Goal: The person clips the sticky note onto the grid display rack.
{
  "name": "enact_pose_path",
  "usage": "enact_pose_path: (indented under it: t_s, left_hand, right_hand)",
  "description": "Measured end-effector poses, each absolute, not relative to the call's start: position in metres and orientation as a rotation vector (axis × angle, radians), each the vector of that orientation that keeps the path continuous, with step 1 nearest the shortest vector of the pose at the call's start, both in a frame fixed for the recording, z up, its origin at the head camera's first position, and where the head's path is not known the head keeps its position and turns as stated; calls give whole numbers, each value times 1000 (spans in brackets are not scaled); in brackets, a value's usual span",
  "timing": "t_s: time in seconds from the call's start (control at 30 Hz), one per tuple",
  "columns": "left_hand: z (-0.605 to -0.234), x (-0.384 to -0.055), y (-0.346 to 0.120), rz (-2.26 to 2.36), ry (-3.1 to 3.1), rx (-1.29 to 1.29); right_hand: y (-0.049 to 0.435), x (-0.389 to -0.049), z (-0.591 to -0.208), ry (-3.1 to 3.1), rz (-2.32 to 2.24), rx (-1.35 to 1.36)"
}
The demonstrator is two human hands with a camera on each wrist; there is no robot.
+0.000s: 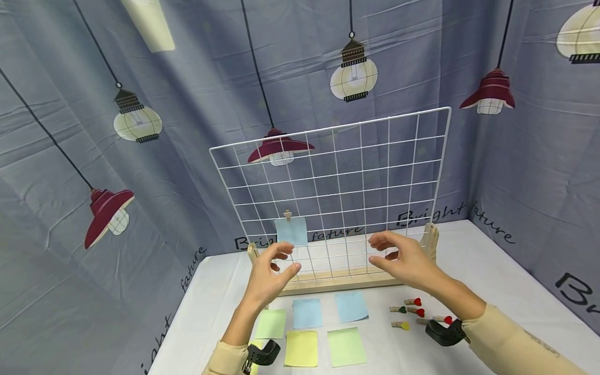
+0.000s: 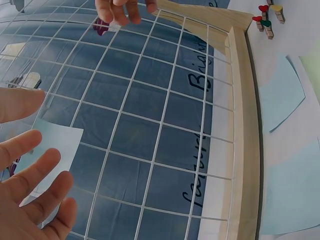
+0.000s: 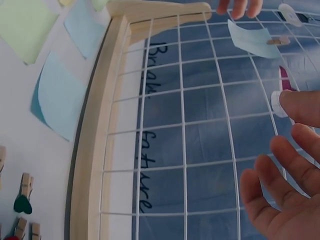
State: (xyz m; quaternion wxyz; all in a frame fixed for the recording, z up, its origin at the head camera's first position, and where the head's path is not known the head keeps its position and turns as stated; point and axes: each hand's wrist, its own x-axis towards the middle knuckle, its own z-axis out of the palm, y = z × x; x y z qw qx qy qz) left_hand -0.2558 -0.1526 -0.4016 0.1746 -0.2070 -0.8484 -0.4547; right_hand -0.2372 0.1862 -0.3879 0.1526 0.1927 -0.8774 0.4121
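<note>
My left hand (image 1: 269,276) is raised before the lower left of a white wire grid (image 1: 341,192), fingers loosely bent and thumb apart, holding nothing. Just behind its fingertips a light blue sticky note (image 1: 295,232) hangs on the grid from a small wooden clothespin (image 1: 287,214); in the right wrist view this clothespin (image 3: 278,40) grips the note's edge. On the other side, my right hand (image 1: 405,260) hovers in front of the grid's lower right, palm turned inward, with nothing between thumb and fingers. The grid stands upright in a wooden base (image 1: 342,281).
On the white table (image 1: 469,260) lie two blue notes (image 1: 307,313), two green notes (image 1: 347,347) and a yellow note (image 1: 301,349); another yellow one is partly hidden by the left wrist. Several clothespins with coloured hearts (image 1: 407,311) lie to the right. A patterned curtain (image 1: 197,104) surrounds the table.
</note>
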Motion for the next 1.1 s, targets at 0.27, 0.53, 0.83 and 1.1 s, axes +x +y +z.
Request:
enact_pose_path:
  t_s: [0.27,0.53,0.83,1.1]
  left_hand:
    - [-405,-251,-157,-1308,-2420,-571]
    - [-408,-246,-163,-1332,-2431,-530]
    - [-415,-238,-178,-1307,-2463,-476]
    - [-429,-227,-198,-1302,-2501,-422]
  right_hand:
    - [197,-232,-390,-2524,1194,532]
    - [207,-230,-397,-2546,1183,501]
    - [220,-228,-402,-2563,1159,436]
    - [224,-224,-402,-2569,1180,420]
